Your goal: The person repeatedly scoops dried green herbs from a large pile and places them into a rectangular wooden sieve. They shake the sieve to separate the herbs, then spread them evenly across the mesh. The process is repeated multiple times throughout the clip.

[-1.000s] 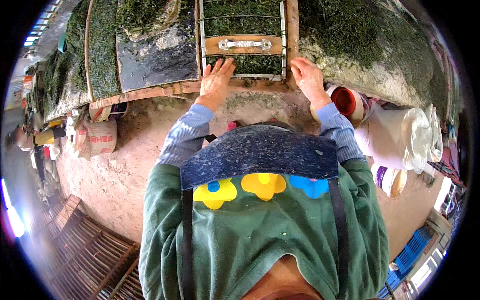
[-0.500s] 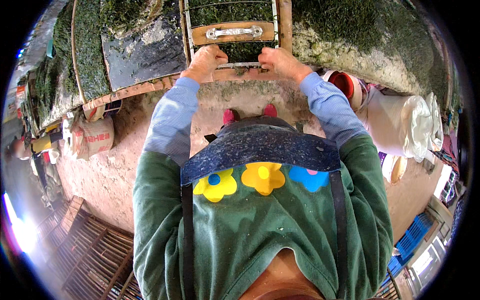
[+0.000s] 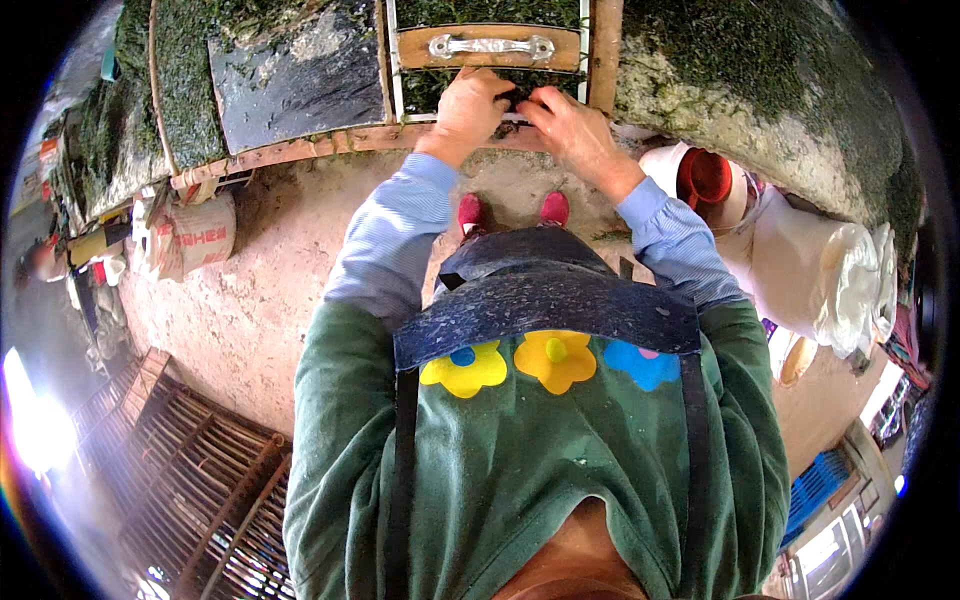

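My left hand and my right hand meet over the near end of a narrow frame with white side rails. Their curled fingertips pinch at dark green plant shreds that fill the frame. A dark clump shows between the two hands, and the tips are partly hidden in it. Just beyond lies a wooden board with a shiny metal handle, spanning the frame; neither hand touches it.
Green shreds cover the bench to the right; a dark slab lies left. A wooden strip edges the bench. Below right stand a red container and white sacks. A printed sack and slatted racks are left.
Both hands have left the frame's near corners and come together toward its middle, their fingers now at the green shreds. The view has shifted slightly.
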Available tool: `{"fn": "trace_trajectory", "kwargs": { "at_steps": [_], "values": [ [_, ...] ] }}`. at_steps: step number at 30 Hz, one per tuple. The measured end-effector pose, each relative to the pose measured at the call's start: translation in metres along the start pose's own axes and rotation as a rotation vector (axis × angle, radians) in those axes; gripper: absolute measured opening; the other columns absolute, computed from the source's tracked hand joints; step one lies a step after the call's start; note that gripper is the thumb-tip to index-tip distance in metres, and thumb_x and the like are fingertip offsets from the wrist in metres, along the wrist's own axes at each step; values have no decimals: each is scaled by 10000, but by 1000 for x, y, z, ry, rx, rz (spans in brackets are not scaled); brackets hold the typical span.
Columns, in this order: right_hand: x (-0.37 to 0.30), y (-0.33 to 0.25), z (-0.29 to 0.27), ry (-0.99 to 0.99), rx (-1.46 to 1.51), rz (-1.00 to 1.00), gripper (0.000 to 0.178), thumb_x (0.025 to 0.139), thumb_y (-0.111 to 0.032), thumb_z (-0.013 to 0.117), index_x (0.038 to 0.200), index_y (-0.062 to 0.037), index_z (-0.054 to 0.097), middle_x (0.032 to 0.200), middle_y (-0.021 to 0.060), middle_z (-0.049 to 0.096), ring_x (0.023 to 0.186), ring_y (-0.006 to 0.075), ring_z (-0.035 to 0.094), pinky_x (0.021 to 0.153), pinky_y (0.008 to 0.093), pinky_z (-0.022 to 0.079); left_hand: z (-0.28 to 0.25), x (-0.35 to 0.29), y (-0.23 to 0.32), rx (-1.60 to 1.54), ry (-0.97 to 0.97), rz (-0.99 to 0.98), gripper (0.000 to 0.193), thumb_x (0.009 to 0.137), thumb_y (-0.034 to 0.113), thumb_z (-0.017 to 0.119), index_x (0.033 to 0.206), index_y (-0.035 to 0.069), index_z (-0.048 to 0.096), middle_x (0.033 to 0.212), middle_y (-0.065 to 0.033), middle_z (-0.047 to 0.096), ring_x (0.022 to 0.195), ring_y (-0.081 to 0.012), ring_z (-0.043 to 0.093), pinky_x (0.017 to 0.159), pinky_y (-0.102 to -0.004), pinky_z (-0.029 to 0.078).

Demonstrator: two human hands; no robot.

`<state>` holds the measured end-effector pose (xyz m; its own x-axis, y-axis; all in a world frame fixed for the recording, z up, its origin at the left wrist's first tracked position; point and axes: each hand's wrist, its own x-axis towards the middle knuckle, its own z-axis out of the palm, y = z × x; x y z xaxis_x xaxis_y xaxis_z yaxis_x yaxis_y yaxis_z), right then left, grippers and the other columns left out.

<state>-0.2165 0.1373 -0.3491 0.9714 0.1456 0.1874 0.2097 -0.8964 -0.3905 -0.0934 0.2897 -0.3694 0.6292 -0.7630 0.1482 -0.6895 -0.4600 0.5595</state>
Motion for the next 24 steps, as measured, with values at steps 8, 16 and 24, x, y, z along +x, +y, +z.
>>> {"fn": "trace_trajectory", "kwargs": {
  "at_steps": [8,16,24],
  "values": [
    [9,34,11,-226,-136,-67,239,762,-160,656,990,-132,591,1018,68,548,841,246,595,654,368,534,-52,-37,-47,166,270,-137,266,817,46,527,1058,67,637,988,-130,635,907,-278,617,787,-342,503],
    [37,15,21,186,482,319,129,766,-148,672,861,-78,621,749,78,592,681,258,610,583,347,488,-34,-49,-30,496,-43,-63,357,787,37,494,1135,37,571,1163,-113,532,1084,-297,504,906,-371,443],
    [99,-17,7,470,-233,-115,226,785,-182,653,994,-105,615,966,74,585,773,279,613,699,402,496,-79,-18,-54,159,-110,-53,215,810,124,567,986,54,669,980,-147,633,890,-280,623,798,-352,494]
  ]
}}
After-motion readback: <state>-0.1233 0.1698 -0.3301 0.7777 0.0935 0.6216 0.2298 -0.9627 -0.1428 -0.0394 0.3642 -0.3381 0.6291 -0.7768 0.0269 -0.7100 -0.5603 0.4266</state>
